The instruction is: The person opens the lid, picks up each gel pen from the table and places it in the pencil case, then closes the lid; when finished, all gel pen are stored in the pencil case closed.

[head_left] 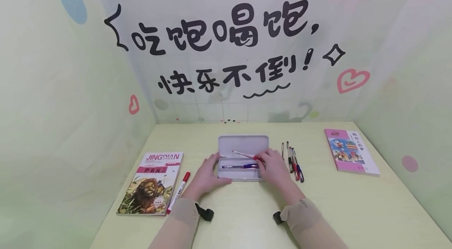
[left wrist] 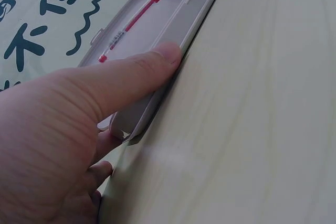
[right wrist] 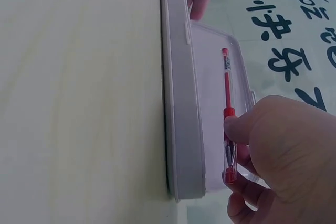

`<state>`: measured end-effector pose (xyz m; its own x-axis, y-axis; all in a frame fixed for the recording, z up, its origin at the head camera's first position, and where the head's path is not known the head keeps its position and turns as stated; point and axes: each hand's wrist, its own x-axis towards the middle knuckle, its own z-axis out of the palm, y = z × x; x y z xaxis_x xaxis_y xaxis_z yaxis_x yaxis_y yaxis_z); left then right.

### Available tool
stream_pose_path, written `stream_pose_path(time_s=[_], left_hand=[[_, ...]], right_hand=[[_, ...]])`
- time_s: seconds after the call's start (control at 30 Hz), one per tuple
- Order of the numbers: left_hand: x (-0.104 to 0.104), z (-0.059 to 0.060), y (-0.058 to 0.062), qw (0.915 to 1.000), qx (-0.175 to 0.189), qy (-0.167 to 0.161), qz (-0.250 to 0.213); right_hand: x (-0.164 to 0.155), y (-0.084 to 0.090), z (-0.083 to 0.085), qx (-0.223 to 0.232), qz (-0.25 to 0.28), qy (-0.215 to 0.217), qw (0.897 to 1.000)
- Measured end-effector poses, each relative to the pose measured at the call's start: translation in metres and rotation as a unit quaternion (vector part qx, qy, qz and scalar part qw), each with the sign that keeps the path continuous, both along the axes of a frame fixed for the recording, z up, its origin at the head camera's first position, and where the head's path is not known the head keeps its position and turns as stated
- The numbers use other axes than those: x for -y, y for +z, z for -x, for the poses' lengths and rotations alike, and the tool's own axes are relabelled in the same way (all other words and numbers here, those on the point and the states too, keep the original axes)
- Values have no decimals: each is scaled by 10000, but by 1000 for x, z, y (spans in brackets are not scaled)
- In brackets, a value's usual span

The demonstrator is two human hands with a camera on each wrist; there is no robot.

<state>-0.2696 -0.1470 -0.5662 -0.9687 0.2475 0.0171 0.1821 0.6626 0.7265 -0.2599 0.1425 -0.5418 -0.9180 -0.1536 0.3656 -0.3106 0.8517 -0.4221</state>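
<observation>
An open pencil case [head_left: 227, 144] stands on the table with its lid raised at the back. My left hand [head_left: 206, 176] grips the case's left end, the thumb on its front edge and the fingers round the side, as the left wrist view shows. With my right hand [head_left: 277, 168] I pinch a red gel pen [right wrist: 228, 90] by its grip, over the right half of the case. Its red-capped tail points left, and a clear cap covers the tip end. Inside the case lies a blue gel pen [head_left: 250, 166], partly hidden by the right hand.
Several pens [head_left: 291, 160] lie right of the case. A lion-covered book [head_left: 150, 186] and a red-and-white marker [head_left: 180, 192] lie at the left. A pink book [head_left: 351, 153] is at the far right. Printed curtains [head_left: 226, 111] enclose the table.
</observation>
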Motion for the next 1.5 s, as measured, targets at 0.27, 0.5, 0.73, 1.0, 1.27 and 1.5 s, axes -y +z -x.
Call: stream_pose_path(time_s=[0.27, 0.5, 0.73, 1.0, 1.27, 1.5], left_hand=[[0, -1, -1, 10000, -15, 3, -10], [0, 1, -5, 9999, -132, -49, -51], [1, 1, -7, 9999, -130, -78, -81], [0, 1, -5, 9999, -123, -77, -67], [1, 1, -4, 9999, -55, -18, -89], [1, 0, -2, 9999, -61, -32, -119]], right_hand=[[17, 1, 0, 323, -343, 331, 9983], [24, -5, 0, 541, -558, 384, 9962], [26, -5, -3, 499, -733, 328, 9955], [26, -3, -3, 665, -619, 202, 9957], [22, -2, -3, 465, -295, 107, 9984], [2, -1, -2, 235, 234, -244, 9992]])
